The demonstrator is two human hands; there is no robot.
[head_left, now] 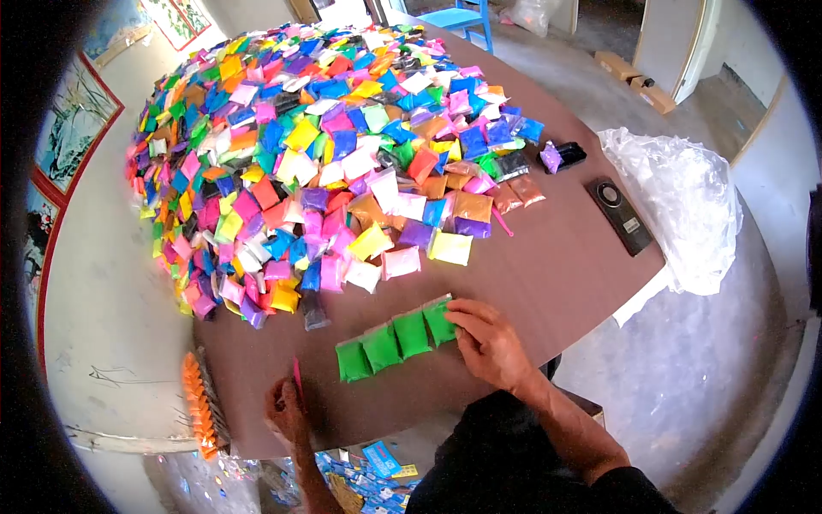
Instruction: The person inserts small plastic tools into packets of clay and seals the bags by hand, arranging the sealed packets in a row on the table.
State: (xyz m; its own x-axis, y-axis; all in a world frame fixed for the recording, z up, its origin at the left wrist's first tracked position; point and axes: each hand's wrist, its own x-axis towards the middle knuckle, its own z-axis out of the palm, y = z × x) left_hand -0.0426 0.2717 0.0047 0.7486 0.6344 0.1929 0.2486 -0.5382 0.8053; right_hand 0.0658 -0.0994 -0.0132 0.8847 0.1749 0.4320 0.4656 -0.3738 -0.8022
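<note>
Several green packets (396, 339) lie side by side in a slanting row on the brown table. At the right end of the row, my right hand (490, 341) has its fingers closed on the edge of the last green packet. My left hand (287, 409) is near the table's front edge, left of the row, with its fingers closed round a thin pink stick (298, 375). Beyond the row spreads a large heap of small coloured packets (325, 163).
A black device with a round dial (618, 214) and a black tray (567, 158) lie at the right. Clear plastic (685, 201) hangs over the right edge. Orange objects (199, 407) stand at the left edge. A blue chair (458, 17) is behind.
</note>
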